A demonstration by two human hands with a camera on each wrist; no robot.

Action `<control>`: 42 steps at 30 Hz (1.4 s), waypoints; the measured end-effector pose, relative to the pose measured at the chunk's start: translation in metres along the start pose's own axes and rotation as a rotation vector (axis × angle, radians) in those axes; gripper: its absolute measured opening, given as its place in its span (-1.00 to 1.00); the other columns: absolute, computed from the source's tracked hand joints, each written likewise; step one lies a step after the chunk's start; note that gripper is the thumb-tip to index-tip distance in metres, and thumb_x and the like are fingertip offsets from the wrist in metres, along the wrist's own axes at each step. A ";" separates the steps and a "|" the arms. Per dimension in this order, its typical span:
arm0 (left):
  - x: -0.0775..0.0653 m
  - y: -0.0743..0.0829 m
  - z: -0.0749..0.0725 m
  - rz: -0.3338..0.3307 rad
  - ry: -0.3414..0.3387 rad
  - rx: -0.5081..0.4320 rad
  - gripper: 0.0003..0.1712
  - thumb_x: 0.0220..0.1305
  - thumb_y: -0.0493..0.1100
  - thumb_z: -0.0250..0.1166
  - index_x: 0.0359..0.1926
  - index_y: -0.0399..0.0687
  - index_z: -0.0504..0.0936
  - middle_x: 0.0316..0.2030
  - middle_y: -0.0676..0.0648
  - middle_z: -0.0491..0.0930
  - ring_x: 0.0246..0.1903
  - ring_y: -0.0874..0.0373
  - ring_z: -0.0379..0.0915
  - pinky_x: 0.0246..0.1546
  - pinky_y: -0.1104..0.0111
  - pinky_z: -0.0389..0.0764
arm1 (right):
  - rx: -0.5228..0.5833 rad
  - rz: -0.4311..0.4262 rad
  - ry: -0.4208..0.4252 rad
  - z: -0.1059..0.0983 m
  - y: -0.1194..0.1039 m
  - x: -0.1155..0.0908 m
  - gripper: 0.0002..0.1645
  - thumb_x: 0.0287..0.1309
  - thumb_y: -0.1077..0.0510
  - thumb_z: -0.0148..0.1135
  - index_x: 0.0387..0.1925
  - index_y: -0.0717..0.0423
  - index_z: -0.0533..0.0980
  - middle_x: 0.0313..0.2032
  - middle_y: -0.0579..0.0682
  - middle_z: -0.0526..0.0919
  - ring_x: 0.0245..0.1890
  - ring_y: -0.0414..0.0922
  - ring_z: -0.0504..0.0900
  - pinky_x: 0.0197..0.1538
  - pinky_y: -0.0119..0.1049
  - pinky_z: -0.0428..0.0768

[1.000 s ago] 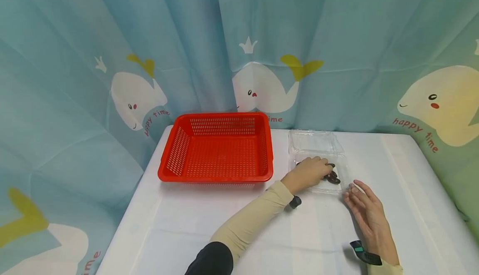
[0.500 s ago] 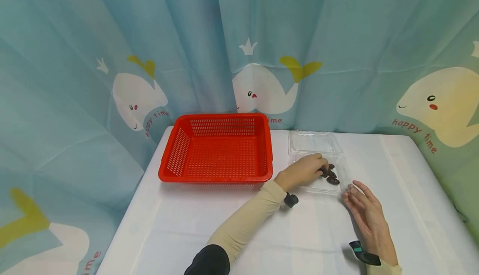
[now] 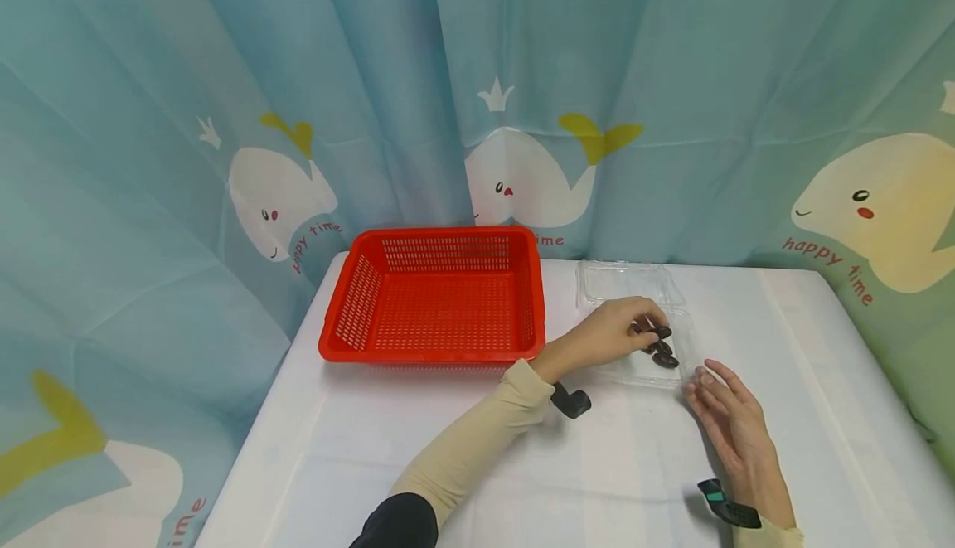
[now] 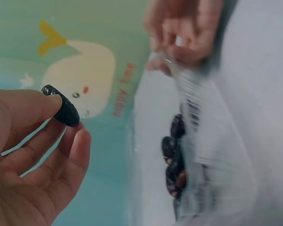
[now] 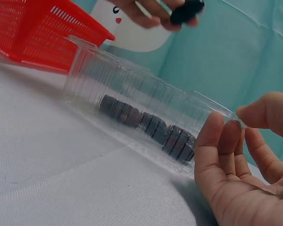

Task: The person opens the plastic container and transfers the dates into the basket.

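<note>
- Left hand (image 3: 615, 328) pinched one dark oval piece (image 4: 61, 106) between thumb and fingertips, lifted clear above the open container. Small contact, glossy surface; a loose or uneven squeeze could have shot it out.
- If it slipped there, likely drop was back among the other dark pieces (image 4: 174, 169), or off the container rim onto the white table (image 3: 336, 448).
- Right hand (image 3: 731, 424) gripped the clear container (image 5: 108, 70) at its near right corner, thumb on the rim, other fingers curled below. Plastic looked thin; too hard a pinch could have bent the wall, a tug could have slid or tipped the lot.
- Hinged lid (image 3: 622, 283) lay folded back toward the curtain (image 3: 709, 158); a bump from the left hand could have flipped it up.
- Black wrist mount (image 3: 572, 401) hung near the container; low travel could have clipped the rim.
- Red basket (image 3: 433, 357) stood beside the left forearm; a careless sideways swing could have shoved it.
- Exact piece count: couldn't tell, pieces overlapped.
</note>
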State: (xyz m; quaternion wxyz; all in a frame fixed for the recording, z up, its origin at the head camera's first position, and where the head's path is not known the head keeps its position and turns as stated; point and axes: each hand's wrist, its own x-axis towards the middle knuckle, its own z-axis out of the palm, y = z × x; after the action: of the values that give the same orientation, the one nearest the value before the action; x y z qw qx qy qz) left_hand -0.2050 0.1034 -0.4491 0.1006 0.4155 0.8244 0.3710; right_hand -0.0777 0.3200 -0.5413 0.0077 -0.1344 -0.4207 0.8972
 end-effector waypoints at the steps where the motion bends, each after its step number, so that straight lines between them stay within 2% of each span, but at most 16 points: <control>1: -0.001 0.001 -0.003 0.002 0.002 -0.030 -0.74 0.46 -0.23 0.31 0.13 -0.05 0.64 0.00 0.02 0.71 -0.14 0.45 0.55 -0.14 0.79 0.47 | -0.012 -0.001 0.009 0.000 0.000 0.000 -0.64 0.51 0.35 0.07 0.14 -0.07 0.57 -0.12 -0.14 0.65 -0.12 -0.21 0.74 0.01 -0.42 0.71; 5: -0.007 0.002 -0.015 -0.009 0.015 -0.136 -0.73 0.46 -0.22 0.32 0.12 -0.02 0.64 0.01 0.02 0.71 -0.09 0.44 0.56 -0.08 0.73 0.52 | -0.040 -0.006 0.034 0.000 0.001 -0.001 -0.64 0.50 0.33 0.11 0.15 -0.10 0.56 -0.12 -0.15 0.65 -0.12 -0.23 0.74 0.02 -0.44 0.71; 11: -0.018 -0.001 -0.038 -0.039 0.039 -0.280 -0.71 0.43 -0.24 0.34 0.13 -0.07 0.65 0.06 -0.03 0.71 -0.05 0.37 0.62 0.02 0.58 0.59 | -0.039 -0.007 0.025 -0.001 0.001 0.000 -0.64 0.50 0.34 0.09 0.12 -0.10 0.57 -0.12 -0.14 0.65 -0.13 -0.23 0.74 0.00 -0.44 0.71; 15: -0.026 -0.003 -0.054 -0.065 0.021 -0.393 -0.67 0.44 -0.27 0.32 0.18 -0.12 0.63 0.09 -0.09 0.68 -0.06 0.32 0.63 0.00 0.54 0.65 | -0.057 -0.003 0.035 -0.002 0.000 0.000 -0.64 0.50 0.34 0.10 0.12 -0.12 0.57 -0.10 -0.15 0.64 -0.13 -0.23 0.74 0.00 -0.44 0.71; 20: -0.038 -0.009 -0.075 -0.097 -0.011 -0.495 -0.60 0.47 -0.28 0.25 0.28 -0.06 0.62 0.06 -0.13 0.67 -0.15 0.25 0.66 -0.01 0.44 0.71 | -0.097 -0.004 0.044 -0.004 0.000 0.000 -0.63 0.50 0.32 0.11 0.13 -0.17 0.55 -0.08 -0.17 0.64 -0.13 -0.25 0.74 0.01 -0.46 0.70; 23: -0.045 -0.015 -0.086 -0.128 -0.019 -0.569 -0.59 0.48 -0.25 0.23 0.29 -0.04 0.61 0.10 -0.13 0.66 -0.10 0.20 0.67 0.03 0.36 0.73 | -0.104 -0.005 0.043 -0.004 0.000 0.001 -0.63 0.51 0.32 0.10 0.13 -0.18 0.55 -0.08 -0.18 0.65 -0.12 -0.26 0.74 0.02 -0.47 0.70; 28: -0.052 -0.025 -0.106 -0.214 0.014 -0.712 -0.59 0.48 -0.23 0.25 0.30 -0.09 0.60 0.21 -0.11 0.60 0.04 0.05 0.62 0.13 0.24 0.71 | -0.070 0.004 0.039 -0.003 0.001 0.003 -0.63 0.50 0.33 0.10 0.12 -0.15 0.57 -0.09 -0.18 0.66 -0.12 -0.24 0.74 0.02 -0.45 0.70; 35: -0.057 -0.043 -0.124 -0.364 0.087 -0.934 -0.55 0.51 -0.30 0.19 0.37 -0.19 0.52 -0.12 0.01 0.64 -0.06 0.07 0.62 0.19 0.17 0.68 | -0.031 -0.004 0.016 -0.001 0.000 0.002 -0.62 0.50 0.36 0.08 0.15 -0.07 0.56 -0.06 -0.16 0.67 -0.11 -0.22 0.74 0.03 -0.43 0.71; 38: -0.060 -0.052 -0.130 -0.394 0.098 -0.999 -0.51 0.51 -0.32 0.17 0.41 -0.22 0.48 -0.08 0.01 0.62 -0.06 0.04 0.60 0.15 0.23 0.68 | -0.017 -0.004 0.011 -0.001 0.000 0.002 -0.63 0.50 0.36 0.08 0.14 -0.07 0.58 -0.07 -0.16 0.68 -0.11 -0.22 0.75 0.03 -0.43 0.71; 42: -0.066 -0.062 -0.137 -0.446 0.116 -1.082 -0.51 0.51 -0.36 0.17 0.41 -0.20 0.48 0.12 -0.03 0.62 0.01 0.01 0.62 0.08 0.33 0.72 | 0.006 -0.004 0.002 -0.002 0.000 0.002 -0.63 0.50 0.37 0.06 0.12 -0.06 0.59 -0.09 -0.14 0.68 -0.10 -0.21 0.75 0.02 -0.42 0.71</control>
State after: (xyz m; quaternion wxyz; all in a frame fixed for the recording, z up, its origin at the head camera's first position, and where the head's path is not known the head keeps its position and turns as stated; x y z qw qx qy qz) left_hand -0.2660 -0.0422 -0.4050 0.3286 0.1005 0.5894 0.7311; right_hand -0.0793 0.3214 -0.5430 0.0104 -0.1342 -0.4182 0.8983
